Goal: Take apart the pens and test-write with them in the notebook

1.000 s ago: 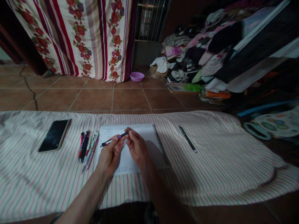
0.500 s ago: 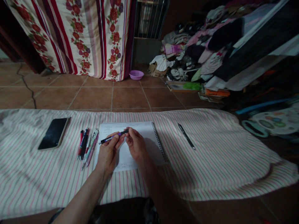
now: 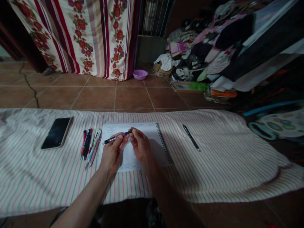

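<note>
A black and purple pen (image 3: 114, 138) is held slantwise above a spiral notebook (image 3: 152, 148). My left hand (image 3: 112, 153) is closed around the pen's middle, thumb on top. My right hand (image 3: 140, 144) pinches its other end, the dark tip side, between thumb and fingers. The notebook lies open at a white page, its wire binding on the right, with faint print near the top left. Left of it lies a bunch of several pens (image 3: 90, 147), red, dark blue, white and pink. To the right a single black pen (image 3: 191, 138) lies on the cloth.
A striped cloth (image 3: 218, 164) covers the low surface. A dark-screened phone (image 3: 56, 133) lies at the left. Beyond are a tiled floor (image 3: 95, 93), a purple basin (image 3: 140, 74), a floral curtain (image 3: 95, 38) and a heap of clothes (image 3: 204, 47) at the back right.
The camera view has shifted slightly, so everything sits a little to the right and higher. Both hands keep their hold on the pen with little visible change.
</note>
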Demonstrator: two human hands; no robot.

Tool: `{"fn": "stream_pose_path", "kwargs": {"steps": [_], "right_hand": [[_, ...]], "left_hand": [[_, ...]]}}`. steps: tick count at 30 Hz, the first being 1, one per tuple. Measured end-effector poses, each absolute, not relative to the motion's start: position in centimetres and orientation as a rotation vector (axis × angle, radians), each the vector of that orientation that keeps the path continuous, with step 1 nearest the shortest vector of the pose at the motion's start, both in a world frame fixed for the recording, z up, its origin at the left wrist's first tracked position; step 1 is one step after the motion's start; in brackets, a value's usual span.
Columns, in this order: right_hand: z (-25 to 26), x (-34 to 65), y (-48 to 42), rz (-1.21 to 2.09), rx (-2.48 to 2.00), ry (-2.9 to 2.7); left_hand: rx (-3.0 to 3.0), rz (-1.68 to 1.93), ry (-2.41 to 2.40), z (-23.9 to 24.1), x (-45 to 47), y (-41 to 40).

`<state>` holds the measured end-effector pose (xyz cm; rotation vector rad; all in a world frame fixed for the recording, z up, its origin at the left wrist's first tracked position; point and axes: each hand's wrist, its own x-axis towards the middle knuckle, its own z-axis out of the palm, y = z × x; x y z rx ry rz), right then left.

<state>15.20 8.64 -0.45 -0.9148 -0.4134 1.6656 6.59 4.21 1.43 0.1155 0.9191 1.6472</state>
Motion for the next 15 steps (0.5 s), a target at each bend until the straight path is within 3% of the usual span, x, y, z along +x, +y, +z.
{"fn": "stream_pose_path", "kwargs": {"steps": [15], "right_hand": [[-0.2, 15.9, 8.7, 1.758, -0.896, -0.414]], "left_hand": [[0.200, 1.476, 0.836, 2.1, 5.6, 3.8]]}}
